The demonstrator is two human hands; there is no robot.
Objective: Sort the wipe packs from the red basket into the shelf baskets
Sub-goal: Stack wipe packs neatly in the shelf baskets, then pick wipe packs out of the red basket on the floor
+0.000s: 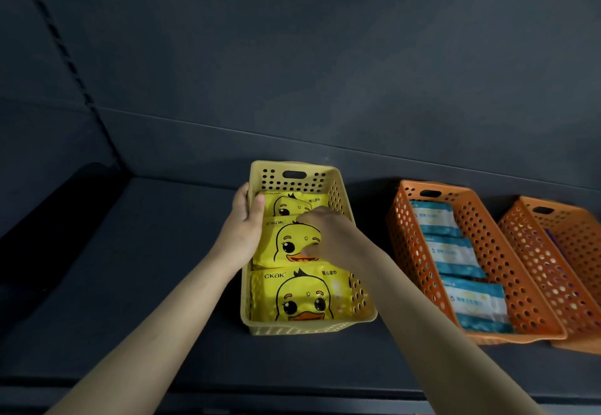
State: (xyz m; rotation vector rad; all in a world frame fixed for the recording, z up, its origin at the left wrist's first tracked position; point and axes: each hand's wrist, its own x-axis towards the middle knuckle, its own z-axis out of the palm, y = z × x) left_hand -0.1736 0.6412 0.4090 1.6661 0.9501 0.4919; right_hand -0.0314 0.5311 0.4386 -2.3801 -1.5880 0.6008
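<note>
A yellow perforated basket (pixel 294 176) stands on the dark shelf and holds three yellow duck-print wipe packs in a row. My left hand (pixel 243 223) grips the basket's left rim, thumb inside against the far pack (pixel 286 207). My right hand (pixel 325 234) reaches into the basket and pinches the middle duck pack (pixel 286 245) by its right side, fingers over the top edge and thumb on the face. The near pack (pixel 300 297) lies flat at the front. The red basket is out of view.
To the right stands an orange basket (pixel 507 287) with three blue-and-white wipe packs (pixel 452 252) in a row. A second orange basket (pixel 566 252) sits beyond it at the frame edge. The dark shelf floor (pixel 146 268) stretches left, with the shelf's back wall behind.
</note>
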